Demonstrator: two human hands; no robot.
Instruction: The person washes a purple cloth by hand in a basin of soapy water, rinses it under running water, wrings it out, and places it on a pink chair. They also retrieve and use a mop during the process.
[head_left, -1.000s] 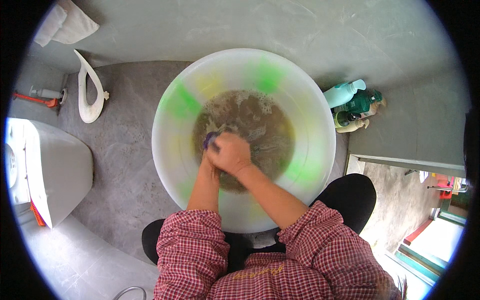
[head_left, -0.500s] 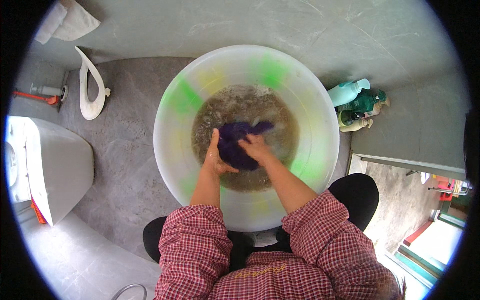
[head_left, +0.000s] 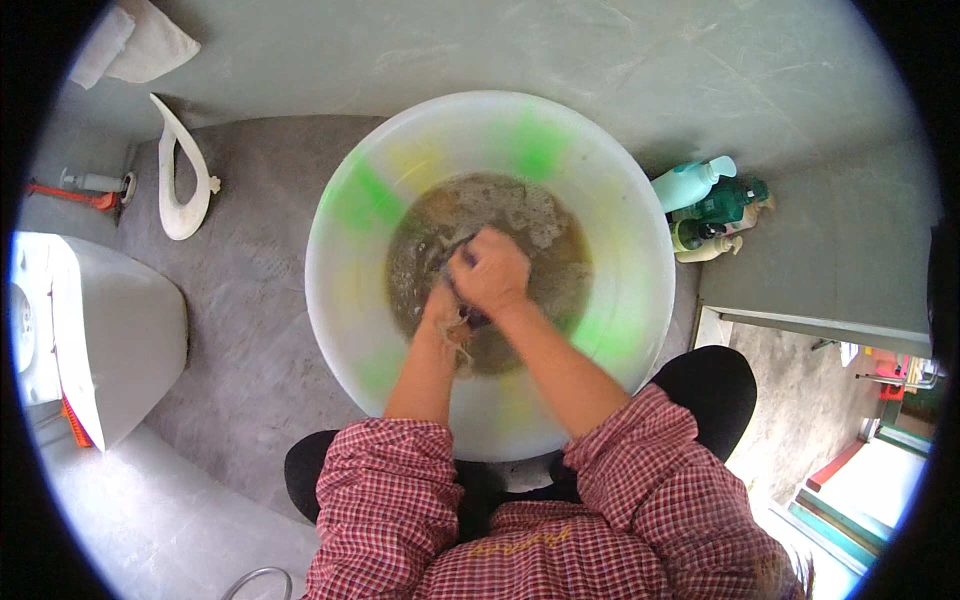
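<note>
Gripping in curled right hand (head_left: 495, 272) dark cloth (head_left: 476, 319), likely soft, wet-heavy, slippery, best held by bunched folds; impossible to judge left hand (head_left: 443, 300).

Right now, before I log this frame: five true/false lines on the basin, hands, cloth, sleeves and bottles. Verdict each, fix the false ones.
1. Dark purple cloth shows at the left hand and right hand. True.
2. The hands are wide apart, at opposite rims of the basin. False: they are close together over the murky water.
3. Several bottles are to the person's right of the basin. True.
4. The basin is solid red. False: it is whitish with green and yellow patches.
5. The checked sleeves reach the wrists. False: they are pushed up, leaving the forearms bare.
</note>
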